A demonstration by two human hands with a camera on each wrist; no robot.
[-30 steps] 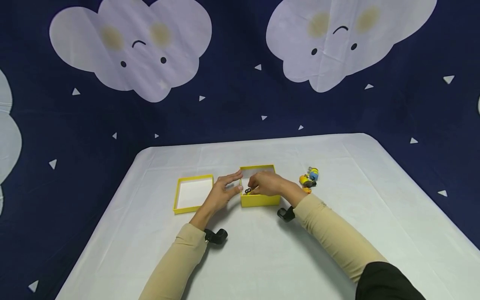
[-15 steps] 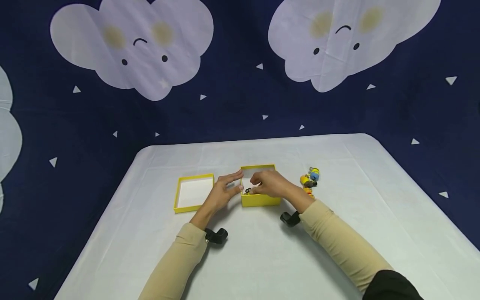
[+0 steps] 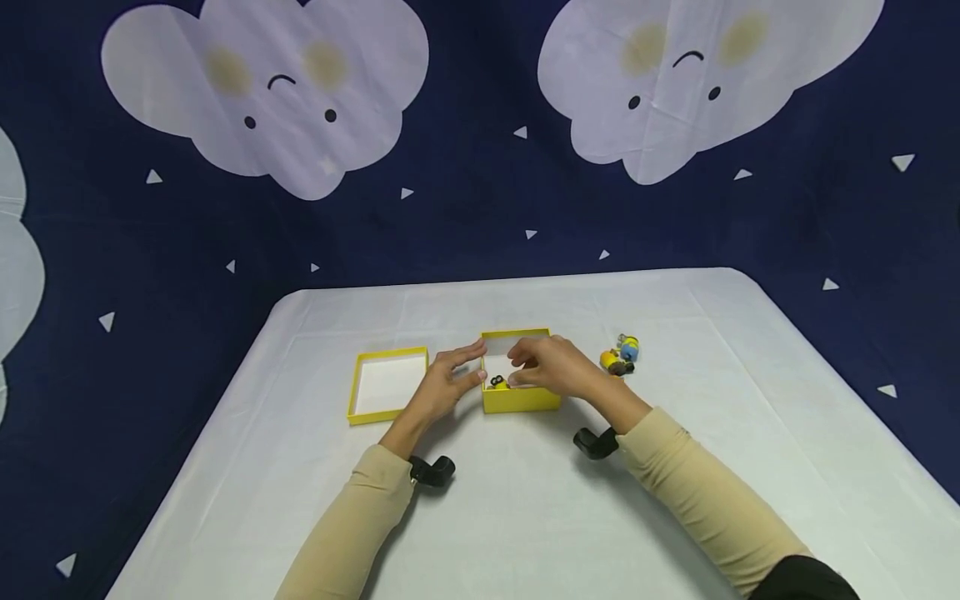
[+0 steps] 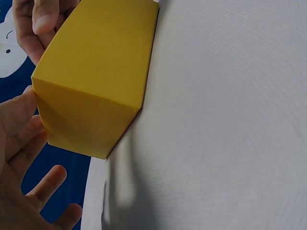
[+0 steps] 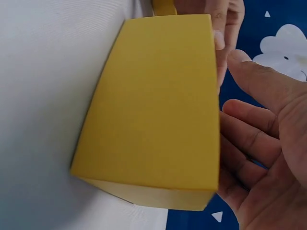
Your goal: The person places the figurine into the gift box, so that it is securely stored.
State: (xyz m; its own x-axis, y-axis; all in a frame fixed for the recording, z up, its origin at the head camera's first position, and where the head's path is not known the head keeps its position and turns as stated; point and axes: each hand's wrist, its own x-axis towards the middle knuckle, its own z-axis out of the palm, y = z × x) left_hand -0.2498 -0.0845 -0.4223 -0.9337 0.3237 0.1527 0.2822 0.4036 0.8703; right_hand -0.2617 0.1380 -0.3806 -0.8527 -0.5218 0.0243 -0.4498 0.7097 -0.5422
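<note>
yellow box holds a goggled minion figurine; left hand, fingers spread, touches the box's side; right hand, loosely curved, thumb apart, dips inside

Left sleeve and right sleeve plain beige from where I'm standing, lightly creased, wrist-length, black left wrist camera, matching right wrist camera, both curved with rounded ends, black fabric beyond right sleeve, left hand and right hand bare

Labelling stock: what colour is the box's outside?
The box is yellow, clearest in the right wrist view.
</note>
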